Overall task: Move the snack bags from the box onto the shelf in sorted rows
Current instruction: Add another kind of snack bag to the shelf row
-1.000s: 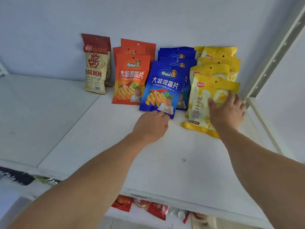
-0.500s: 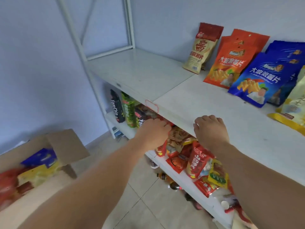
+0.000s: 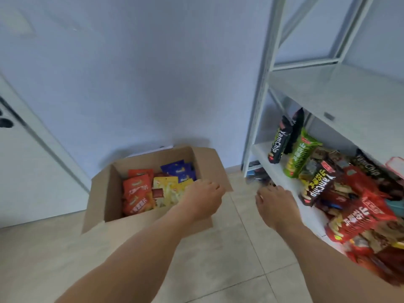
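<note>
I've swung off the shelf [image 3: 341, 99] toward the box [image 3: 105, 193]; left hand [image 3: 202, 199] now over its snack bags [image 3: 140, 193], right hand [image 3: 276, 206] off shelf edge, both empty.

An open cardboard box [image 3: 102, 200] sits on the tiled floor [image 3: 218, 270] beside the white shelf [image 3: 341, 99].

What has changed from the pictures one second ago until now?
Both hands left the upper shelf bags and came down: the left hand now reaches over the open cardboard box of snack bags, the right hand beside it. Both stay empty.
</note>
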The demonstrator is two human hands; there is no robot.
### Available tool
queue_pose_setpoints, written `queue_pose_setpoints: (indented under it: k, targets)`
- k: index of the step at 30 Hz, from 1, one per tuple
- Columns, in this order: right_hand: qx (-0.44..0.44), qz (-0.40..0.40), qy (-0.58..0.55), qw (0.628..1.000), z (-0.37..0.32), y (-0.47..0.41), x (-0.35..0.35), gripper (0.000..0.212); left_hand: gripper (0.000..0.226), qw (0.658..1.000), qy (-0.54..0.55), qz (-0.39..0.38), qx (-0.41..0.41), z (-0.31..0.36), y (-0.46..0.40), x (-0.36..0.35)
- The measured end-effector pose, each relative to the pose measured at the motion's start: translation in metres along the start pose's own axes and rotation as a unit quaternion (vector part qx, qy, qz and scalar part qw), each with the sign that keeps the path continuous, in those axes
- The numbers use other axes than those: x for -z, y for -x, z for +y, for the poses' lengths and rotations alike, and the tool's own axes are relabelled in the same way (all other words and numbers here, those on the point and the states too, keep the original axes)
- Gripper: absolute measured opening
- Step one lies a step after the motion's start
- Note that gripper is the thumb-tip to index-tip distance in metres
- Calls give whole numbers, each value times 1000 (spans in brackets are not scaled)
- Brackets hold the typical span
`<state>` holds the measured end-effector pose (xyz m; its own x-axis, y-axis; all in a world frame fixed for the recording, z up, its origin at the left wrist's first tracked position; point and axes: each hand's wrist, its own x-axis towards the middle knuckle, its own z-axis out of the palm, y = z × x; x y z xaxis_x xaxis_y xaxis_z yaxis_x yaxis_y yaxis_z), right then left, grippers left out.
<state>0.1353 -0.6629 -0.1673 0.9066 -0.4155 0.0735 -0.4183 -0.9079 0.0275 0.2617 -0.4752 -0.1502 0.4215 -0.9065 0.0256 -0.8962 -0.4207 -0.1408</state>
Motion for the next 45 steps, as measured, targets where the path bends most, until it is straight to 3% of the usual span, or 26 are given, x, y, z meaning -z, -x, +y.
queue_pose_setpoints:
  k: [9,15,21,23,25,31,36,38,45]
  targets:
    - [70,-63,-95,991,-156,-102,-63,26,26,986,71,-17,148,-154,61,-75]
    - [96,-129,-162,974,-225,-192,-128,23,26,929,160,-32,333,-247,68,-144]
    - [80,-236,-185,950,-296,-271,-212,28,30,820,265,-64,503,-324,64,-233]
    - [45,-267,-207,940,-314,-283,-239,33,34,767,319,-74,552,-340,63,-266]
    - [4,-289,-215,933,-329,-293,-268,38,42,687,394,-88,604,-353,62,-305]
    - [-157,-327,-258,895,-349,-315,-361,61,68,390,542,-106,737,-374,62,-425]
    - [-227,-345,-214,885,-341,-314,-425,74,93,252,551,-114,787,-362,67,-490]
    - [-259,-342,-192,883,-332,-317,-445,82,101,237,545,-112,796,-359,68,-507]
    - [-342,-369,-197,841,-311,-332,-488,115,87,260,574,-110,768,-355,66,-536]
